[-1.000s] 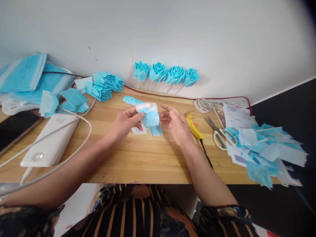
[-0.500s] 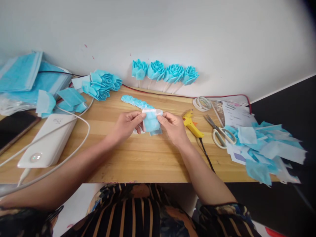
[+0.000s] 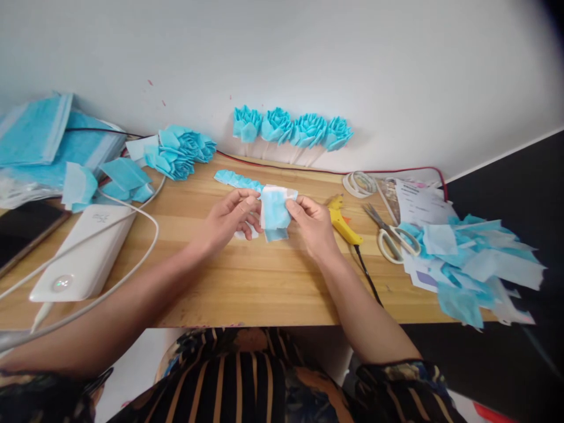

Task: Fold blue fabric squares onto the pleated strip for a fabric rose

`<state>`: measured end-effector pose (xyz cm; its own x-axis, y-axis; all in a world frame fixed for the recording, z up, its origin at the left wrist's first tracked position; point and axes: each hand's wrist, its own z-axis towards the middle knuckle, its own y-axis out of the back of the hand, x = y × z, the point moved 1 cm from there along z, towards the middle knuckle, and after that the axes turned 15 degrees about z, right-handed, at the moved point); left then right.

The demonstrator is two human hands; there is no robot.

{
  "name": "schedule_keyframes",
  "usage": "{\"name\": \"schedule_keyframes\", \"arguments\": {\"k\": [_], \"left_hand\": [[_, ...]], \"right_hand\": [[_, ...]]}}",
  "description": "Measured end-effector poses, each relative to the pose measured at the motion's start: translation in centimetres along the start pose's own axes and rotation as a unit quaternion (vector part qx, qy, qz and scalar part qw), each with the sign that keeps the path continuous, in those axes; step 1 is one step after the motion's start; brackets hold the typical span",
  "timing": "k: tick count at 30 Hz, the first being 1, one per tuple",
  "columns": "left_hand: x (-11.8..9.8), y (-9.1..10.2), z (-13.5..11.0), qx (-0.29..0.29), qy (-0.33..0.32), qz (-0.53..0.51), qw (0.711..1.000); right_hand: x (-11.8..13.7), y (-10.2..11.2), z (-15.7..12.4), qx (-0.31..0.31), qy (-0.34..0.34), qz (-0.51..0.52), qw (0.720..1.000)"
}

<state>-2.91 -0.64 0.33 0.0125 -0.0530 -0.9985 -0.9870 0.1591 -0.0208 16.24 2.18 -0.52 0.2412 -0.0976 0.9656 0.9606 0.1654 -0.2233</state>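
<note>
A light blue-and-white piece of mask fabric [image 3: 276, 205] hangs over the middle of the table. My right hand [image 3: 312, 222] pinches its right upper side between thumb and fingers. At its left edge is my left hand [image 3: 231, 217], fingers loosely bent and apart, holding nothing that I can see. Another blue fabric piece [image 3: 277, 235] shows just below the held one. Partly under my left fingers lies a small white piece [image 3: 249, 233]. Behind the hands stretches a row of folded blue petals [image 3: 237, 178], its right end hidden.
Blue fabric flowers on sticks [image 3: 277, 126] lean on the wall; more flowers [image 3: 178, 153] lie left. A yellow glue gun [image 3: 343, 226], scissors [image 3: 392, 235] and fabric scraps [image 3: 476, 252] are at right. At left are a white power bank [image 3: 83, 252], phone [image 3: 26, 232] and face masks [image 3: 35, 132].
My left hand has let go of the fabric piece, its fingers spreading apart. My right hand still holds the piece, which has shifted slightly right and now hangs more upright.
</note>
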Motion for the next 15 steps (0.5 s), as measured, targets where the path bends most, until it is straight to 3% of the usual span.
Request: {"name": "schedule_keyframes", "arguments": {"k": [6, 15], "left_hand": [[-0.4, 0.3, -0.4, -0.12, -0.032, 0.07, 0.99], [-1.6, -0.1, -0.9, -0.064, -0.045, 0.202, 0.976]], "right_hand": [[-0.3, 0.0, 0.1, -0.011, -0.018, 0.047, 0.999], [-0.2, -0.2, 0.0, -0.007, -0.051, 0.08, 0.996]]}}
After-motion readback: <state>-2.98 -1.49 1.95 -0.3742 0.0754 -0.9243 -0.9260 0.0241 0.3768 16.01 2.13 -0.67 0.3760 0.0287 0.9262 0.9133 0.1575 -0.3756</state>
